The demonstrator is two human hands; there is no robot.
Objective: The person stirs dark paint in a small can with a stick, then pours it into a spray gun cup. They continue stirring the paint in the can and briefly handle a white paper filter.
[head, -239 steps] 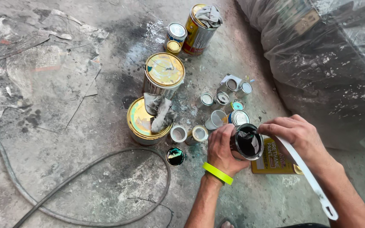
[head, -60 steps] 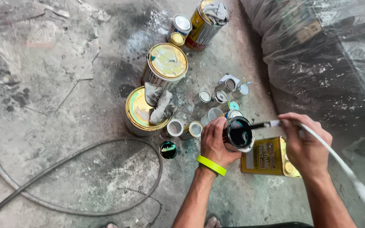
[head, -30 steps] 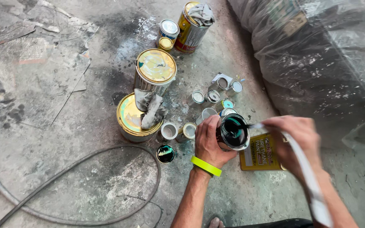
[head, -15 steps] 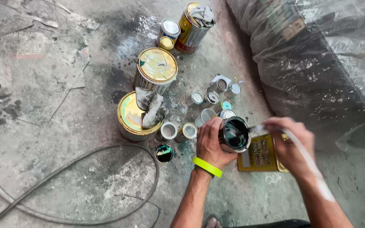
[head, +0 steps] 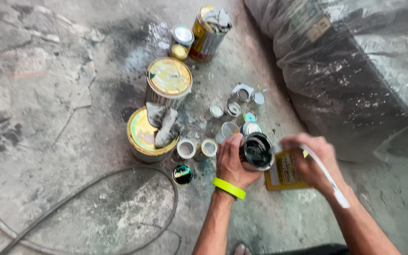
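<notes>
Black paint fills the small can (head: 257, 151), clasped in the left hand (head: 231, 160) above the concrete floor (head: 62, 94). The right hand (head: 313, 158) pinches a white stick (head: 329, 177) beside a yellow tin (head: 283, 171).

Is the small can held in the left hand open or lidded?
Open: the small can in the left hand has no lid, and dark glossy paint shows inside.
</notes>
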